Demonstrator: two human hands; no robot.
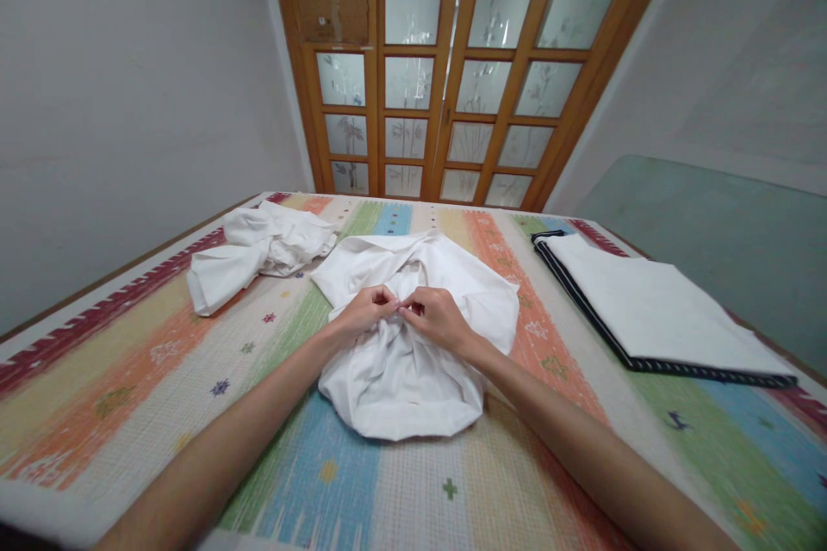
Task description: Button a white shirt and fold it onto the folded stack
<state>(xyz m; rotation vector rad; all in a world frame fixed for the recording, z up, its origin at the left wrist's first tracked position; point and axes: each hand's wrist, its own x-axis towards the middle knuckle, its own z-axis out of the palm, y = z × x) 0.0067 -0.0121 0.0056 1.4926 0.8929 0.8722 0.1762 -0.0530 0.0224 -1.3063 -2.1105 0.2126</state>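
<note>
A white cloth garment [413, 400] lies bunched on the table in front of me, its fabric gathered toward the middle. My left hand [370, 310] and my right hand [434, 314] meet over its centre, the fingertips of both pinched together and almost touching. They grip the garment there; the exact bit of fabric between the fingers is too small to make out. Its far part spreads flat to both sides beyond my hands, and its near part puffs out toward me in folds.
Another crumpled white garment [258, 245] lies at the left of the table. To the right is a folded white cloth [672, 301] on a black-edged piece. A striped, patterned cover [413, 491] spans the table. Wooden glass-paned doors [426, 77] stand behind, with walls on both sides.
</note>
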